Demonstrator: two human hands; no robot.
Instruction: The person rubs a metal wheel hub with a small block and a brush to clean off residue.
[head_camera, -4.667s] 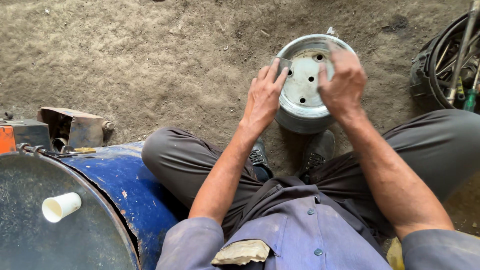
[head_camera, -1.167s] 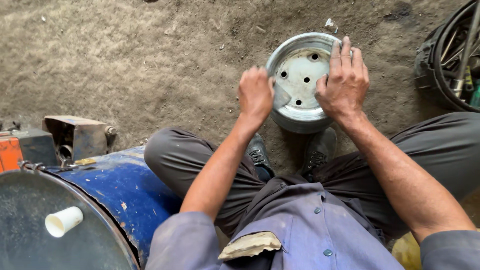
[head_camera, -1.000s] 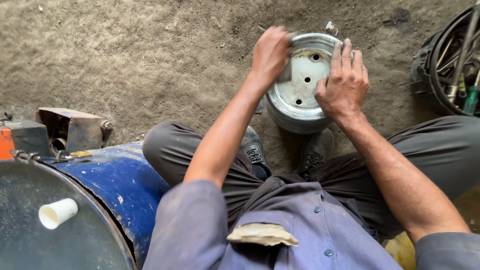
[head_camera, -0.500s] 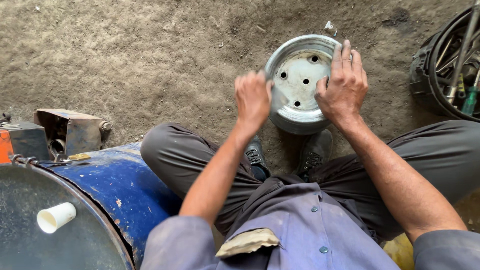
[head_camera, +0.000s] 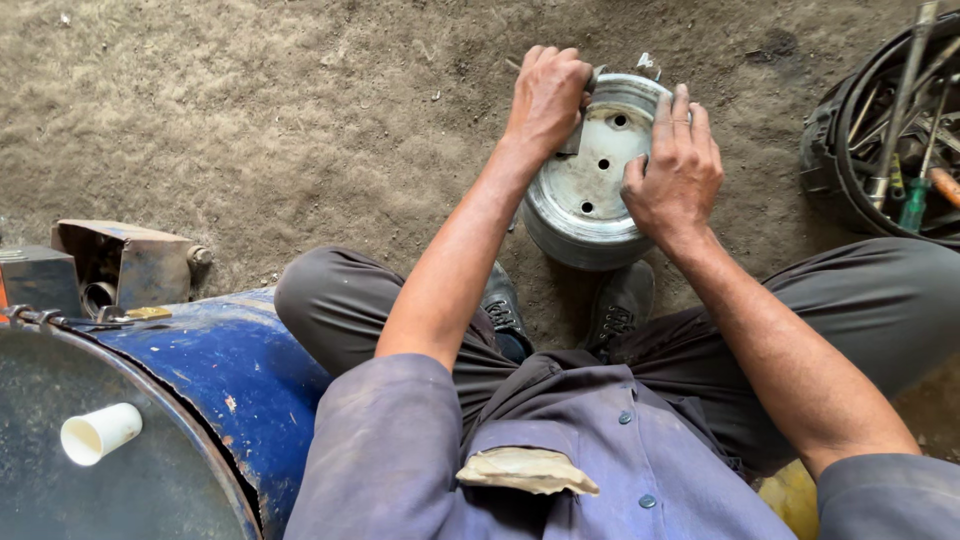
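Metal wheel rim (head_camera: 585, 185) is lying on the dirt floor (head_camera: 250, 120), just beyond the person's shoes — left hand (head_camera: 547, 95) is gripping its upper edge; right hand (head_camera: 675, 170) is resting open-fingered on its face.

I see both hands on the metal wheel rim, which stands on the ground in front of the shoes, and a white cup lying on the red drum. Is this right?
Not quite: the drum is blue, not red, as the head view shows. The rest holds: the left hand and right hand are on the metal wheel rim, and the white cup lies on the drum.
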